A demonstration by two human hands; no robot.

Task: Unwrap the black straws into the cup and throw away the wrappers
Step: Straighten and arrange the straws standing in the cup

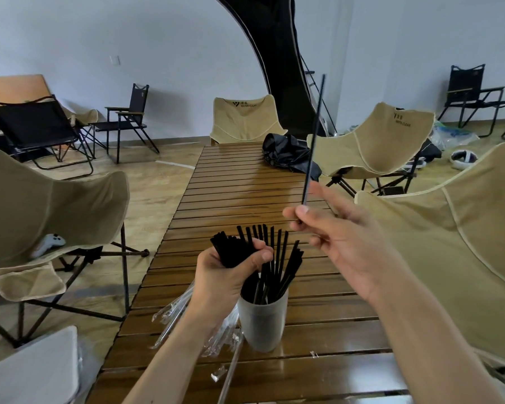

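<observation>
Wrappers lying by cup on slatted table; my left hand gripping straws, right hand pinching one straw; chairs crowding both edges.

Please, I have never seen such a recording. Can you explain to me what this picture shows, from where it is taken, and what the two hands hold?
There is no machine: a person wears a camera on the head, looking forward and down. The left hand grips a bundle of black straws above a pale cup that already holds more straws. The right hand pinches a single black straw, raised and pointing up. The cup stands on a slatted wooden table. Clear empty wrappers lie left of the cup. Folding chairs stand around.
</observation>
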